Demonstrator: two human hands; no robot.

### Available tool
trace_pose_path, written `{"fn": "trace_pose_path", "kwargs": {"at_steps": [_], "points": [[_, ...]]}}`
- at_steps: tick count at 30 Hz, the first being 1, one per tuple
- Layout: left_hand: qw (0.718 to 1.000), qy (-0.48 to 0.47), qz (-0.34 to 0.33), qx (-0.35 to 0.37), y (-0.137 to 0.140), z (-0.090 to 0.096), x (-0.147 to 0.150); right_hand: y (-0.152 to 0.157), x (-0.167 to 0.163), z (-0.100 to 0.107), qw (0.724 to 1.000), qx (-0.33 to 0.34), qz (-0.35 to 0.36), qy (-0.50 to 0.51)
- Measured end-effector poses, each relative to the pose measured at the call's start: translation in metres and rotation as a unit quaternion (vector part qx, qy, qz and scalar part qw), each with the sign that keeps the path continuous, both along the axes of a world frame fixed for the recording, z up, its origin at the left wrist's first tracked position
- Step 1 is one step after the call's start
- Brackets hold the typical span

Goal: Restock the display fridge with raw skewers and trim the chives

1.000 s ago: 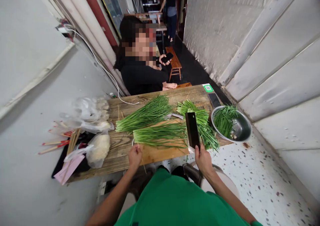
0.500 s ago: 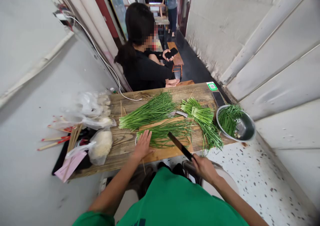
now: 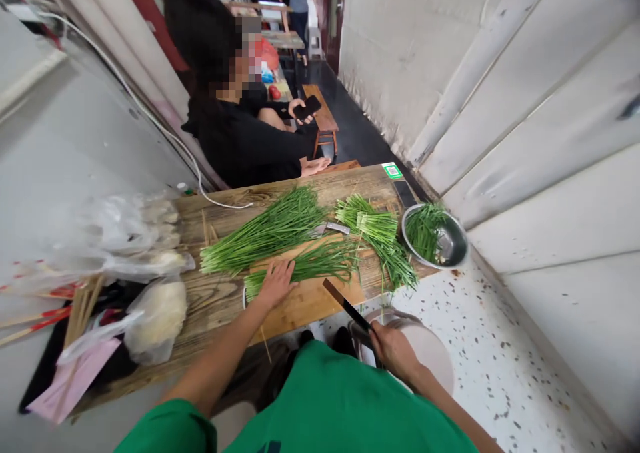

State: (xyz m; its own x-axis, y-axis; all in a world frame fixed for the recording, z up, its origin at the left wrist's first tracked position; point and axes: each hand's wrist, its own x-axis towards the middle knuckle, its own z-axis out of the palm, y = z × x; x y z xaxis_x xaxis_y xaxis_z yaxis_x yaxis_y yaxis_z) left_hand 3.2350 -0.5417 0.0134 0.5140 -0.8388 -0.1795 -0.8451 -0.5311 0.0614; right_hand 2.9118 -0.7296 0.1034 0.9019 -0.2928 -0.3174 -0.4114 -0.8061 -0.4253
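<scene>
My left hand [image 3: 276, 285] presses down on a bunch of garlic chives [image 3: 327, 261], its fingers curved over the stalks near their pale ends. Under that bunch lies a wooden cutting board [image 3: 295, 311]. In my right hand [image 3: 394, 346] is a kitchen knife [image 3: 347, 304] with a dark blade, held by the handle. The blade points up and left over the board's near right part, apart from the chives. Behind the board spreads a larger pile of chives [image 3: 270, 229]. Bundled chives [image 3: 377, 228] lie to the right, with a smaller knife [image 3: 338, 227] between the piles.
A metal bowl [image 3: 463, 247] with cut greens stands at the table's right end beside a phone [image 3: 404, 193]. Plastic bags [image 3: 157, 319] and chopsticks crowd the left end. Across the wooden table [image 3: 200, 309] sits a person [image 3: 240, 136] holding a phone. A stool [image 3: 430, 353] stands near my right arm.
The view has shifted to the right. Under my left hand the loose chives are gathered into a narrower bunch, farther back on the board. The knife has drawn slightly away from them.
</scene>
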Motion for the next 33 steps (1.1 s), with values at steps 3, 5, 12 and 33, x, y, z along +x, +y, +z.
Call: {"fn": "trace_pose_path", "kwargs": {"at_steps": [3,5,12,33], "points": [[1.000,-0.009,-0.017,-0.014,-0.005,0.010,-0.004,-0.006,-0.009,-0.002,0.999,-0.001,-0.018,-0.028],[0.998,-0.010,-0.029,-0.052,-0.025,0.027,-0.005,-0.011,-0.018,-0.004,0.998,0.006,-0.043,-0.050],[0.974,0.170,0.062,-0.134,-0.204,0.071,-0.020,-0.029,-0.059,-0.020,0.979,0.055,-0.164,-0.108],[0.852,0.377,0.240,-0.274,-0.327,0.063,-0.060,-0.077,-0.094,-0.032,0.946,0.027,-0.277,-0.167]]}}
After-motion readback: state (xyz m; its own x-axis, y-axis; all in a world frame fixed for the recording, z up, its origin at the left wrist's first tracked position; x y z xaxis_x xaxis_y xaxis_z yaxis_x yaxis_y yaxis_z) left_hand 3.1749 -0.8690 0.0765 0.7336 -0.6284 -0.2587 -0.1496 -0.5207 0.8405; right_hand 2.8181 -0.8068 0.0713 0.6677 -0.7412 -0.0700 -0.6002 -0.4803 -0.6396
